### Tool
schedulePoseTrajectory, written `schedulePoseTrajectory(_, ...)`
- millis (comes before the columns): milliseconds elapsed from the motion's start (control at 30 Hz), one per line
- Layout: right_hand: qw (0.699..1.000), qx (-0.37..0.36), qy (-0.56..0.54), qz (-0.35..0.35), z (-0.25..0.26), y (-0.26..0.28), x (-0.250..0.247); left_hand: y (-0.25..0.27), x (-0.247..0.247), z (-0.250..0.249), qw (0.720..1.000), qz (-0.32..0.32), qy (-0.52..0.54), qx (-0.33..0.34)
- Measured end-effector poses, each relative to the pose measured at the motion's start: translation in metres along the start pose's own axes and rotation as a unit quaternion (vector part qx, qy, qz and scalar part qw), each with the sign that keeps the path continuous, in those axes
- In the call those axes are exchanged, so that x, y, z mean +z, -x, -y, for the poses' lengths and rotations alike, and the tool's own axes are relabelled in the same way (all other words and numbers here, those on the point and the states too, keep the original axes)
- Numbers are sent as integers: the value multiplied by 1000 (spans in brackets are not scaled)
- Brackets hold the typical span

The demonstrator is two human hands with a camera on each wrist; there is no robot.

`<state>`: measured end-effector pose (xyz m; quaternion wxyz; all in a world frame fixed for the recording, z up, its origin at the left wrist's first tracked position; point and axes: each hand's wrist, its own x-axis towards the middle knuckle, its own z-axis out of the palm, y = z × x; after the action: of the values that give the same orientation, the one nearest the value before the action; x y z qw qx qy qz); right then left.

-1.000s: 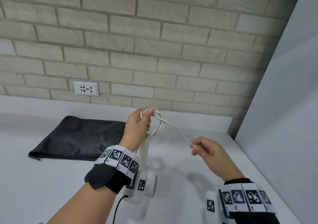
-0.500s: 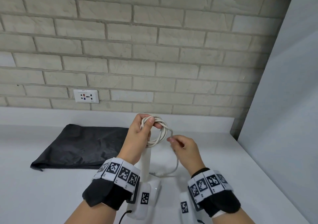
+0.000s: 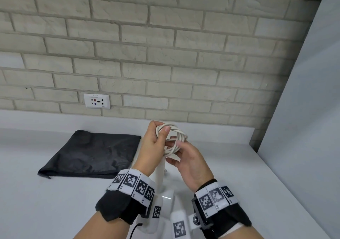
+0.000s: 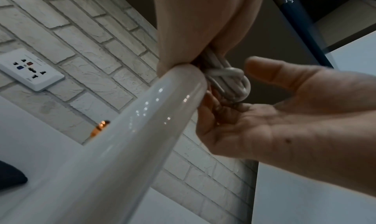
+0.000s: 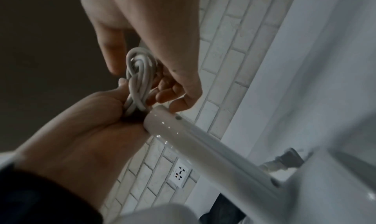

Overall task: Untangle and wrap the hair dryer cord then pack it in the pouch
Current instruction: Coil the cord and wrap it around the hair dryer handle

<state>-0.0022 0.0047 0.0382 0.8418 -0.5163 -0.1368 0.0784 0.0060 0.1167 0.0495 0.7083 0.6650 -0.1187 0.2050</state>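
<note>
The white cord (image 3: 173,139) is gathered into a small coil above the end of the white hair dryer handle (image 3: 160,169). My left hand (image 3: 162,131) grips the coil's upper left side, thumb over the strands. My right hand (image 3: 174,146) curls its fingers round the coil's lower right part. In the left wrist view one strand loops across the bundled cord (image 4: 230,82), beside the handle (image 4: 142,123). In the right wrist view the cord (image 5: 138,76) sits between both hands. The black pouch (image 3: 92,152) lies flat to the left.
The white counter (image 3: 46,202) runs to a brick wall with a wall socket (image 3: 97,101). A white side panel (image 3: 303,110) closes off the right. The dryer's body (image 3: 168,200) is low between my wrists, partly hidden by the wrist bands.
My right hand came in from the right, drawing the loose cord end to the coil, and now holds the coil itself. The left hand kept its grip on the coil.
</note>
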Motion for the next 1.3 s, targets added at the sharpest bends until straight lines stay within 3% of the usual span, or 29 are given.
schedulePoseTrajectory(133, 1000, -11, 7, -5, -1, -1, 4, 1, 3, -1, 1000, -17, -8, 5)
schedulePoseTrajectory(333, 984, 9, -180, -3, -8, 0, 9, 1, 6, -1, 1000, -20, -13, 4)
schedulePoseTrajectory(433, 975, 13, -221, -6, 0, 3, 14, 0, 7, 0, 1000, -21, 3, -9)
schedulePoseTrajectory(500, 983, 9, -182, 2, 6, 5, 15, -1, 7, 1, 1000, -22, 12, -14)
schedulePoseTrajectory(633, 999, 7, 32, -22, 8, 6, 9, -1, 4, 1, 999, -31, 16, -9)
schedulePoseTrajectory(767, 974, 30, 199, -100, 13, 11, -7, -5, 6, 2, 999, -36, -1, -20)
schedulePoseTrajectory(900, 950, 38, 300, -82, 23, 24, -19, -8, 10, 2, 998, -49, -30, -32)
schedulePoseTrajectory(967, 955, 24, 286, -77, 25, 31, -25, -10, 12, 2, 997, -54, -39, -37)
schedulePoseTrajectory(1067, 993, -27, 102, -49, 23, 42, -27, -13, 13, 1, 996, -61, -26, -55)
schedulePoseTrajectory(1167, 996, -72, -48, -35, 17, 47, -28, -15, 17, -1, 995, -62, -12, -75)
schedulePoseTrajectory(1233, 995, -78, -23, -62, 16, 47, -32, -16, 18, -3, 995, -58, 6, -85)
schedulePoseTrajectory(1300, 991, -79, 82, -72, 18, 47, -40, -16, 17, -4, 993, -57, 23, -96)
